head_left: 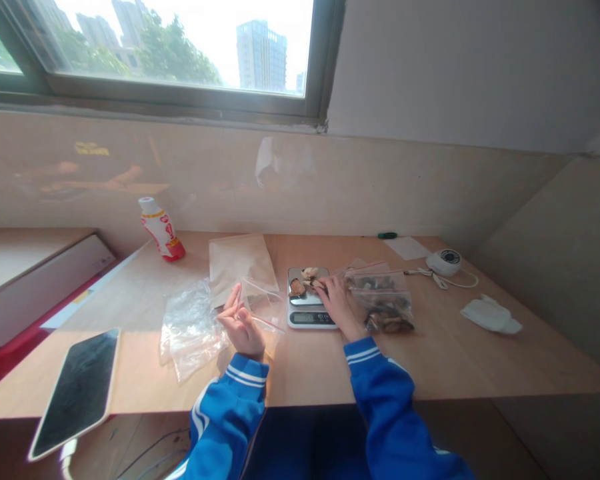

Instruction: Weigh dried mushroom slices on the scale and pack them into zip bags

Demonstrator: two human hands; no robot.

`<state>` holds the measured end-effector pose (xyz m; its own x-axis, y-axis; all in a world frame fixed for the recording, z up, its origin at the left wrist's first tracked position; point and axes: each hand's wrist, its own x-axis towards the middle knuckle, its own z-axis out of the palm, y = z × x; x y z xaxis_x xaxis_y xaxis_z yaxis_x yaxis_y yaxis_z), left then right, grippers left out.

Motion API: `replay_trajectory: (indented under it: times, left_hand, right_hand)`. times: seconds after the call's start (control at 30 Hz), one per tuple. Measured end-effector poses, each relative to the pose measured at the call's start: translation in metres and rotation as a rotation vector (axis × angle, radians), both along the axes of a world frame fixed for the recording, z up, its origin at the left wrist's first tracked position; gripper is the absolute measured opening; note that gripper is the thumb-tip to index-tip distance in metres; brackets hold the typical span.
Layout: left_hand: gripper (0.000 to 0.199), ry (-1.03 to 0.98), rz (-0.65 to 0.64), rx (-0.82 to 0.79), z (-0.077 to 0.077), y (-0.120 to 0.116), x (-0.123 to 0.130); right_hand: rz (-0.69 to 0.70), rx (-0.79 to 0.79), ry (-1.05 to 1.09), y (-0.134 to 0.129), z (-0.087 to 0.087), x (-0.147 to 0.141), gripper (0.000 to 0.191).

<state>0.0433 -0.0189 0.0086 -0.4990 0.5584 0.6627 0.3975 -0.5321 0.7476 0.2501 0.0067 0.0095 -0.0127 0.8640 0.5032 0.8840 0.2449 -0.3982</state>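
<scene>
A small white scale [312,319] with a silver plate stands at the middle of the table. Several dried brown pieces [297,287] lie on its plate. My right hand [337,300] reaches over the plate's right side, its fingers closed on one of the pieces. Left of the scale, my left hand [243,323] is raised with its fingers pinched on the edge of a clear zip bag [265,303]. Right of the scale lie zip bags filled with dark dried pieces [391,313].
A brown paper bag [240,263] and crumpled clear bags [193,330] lie left. Further left are a red-white bottle [163,230] and a tablet [77,387]. Rightward are a white device with a cable [444,262], white cloth [491,315], paper [407,248] and a green object [387,235].
</scene>
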Motion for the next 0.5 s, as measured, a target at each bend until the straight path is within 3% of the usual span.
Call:
replay_trajectory:
  times: [0.17, 0.3, 0.37, 0.5]
  left_hand:
    - [0.025, -0.009, 0.025, 0.019, -0.003, 0.003, 0.001]
    - [0.024, 0.018, 0.006, 0.014, -0.007, 0.004, 0.002]
    - [0.023, 0.045, -0.023, 0.031, -0.010, 0.004, 0.003]
    - [0.020, 0.062, -0.086, 0.058, -0.014, 0.005, 0.003]
  right_hand:
    - [-0.012, 0.089, 0.127, -0.004, 0.008, -0.001, 0.019]
    - [0.007, 0.140, 0.342, -0.022, 0.044, -0.022, 0.016]
    - [0.062, 0.096, 0.449, -0.036, 0.066, -0.040, 0.013]
    - [0.295, -0.176, 0.449, -0.055, 0.096, -0.074, 0.008]
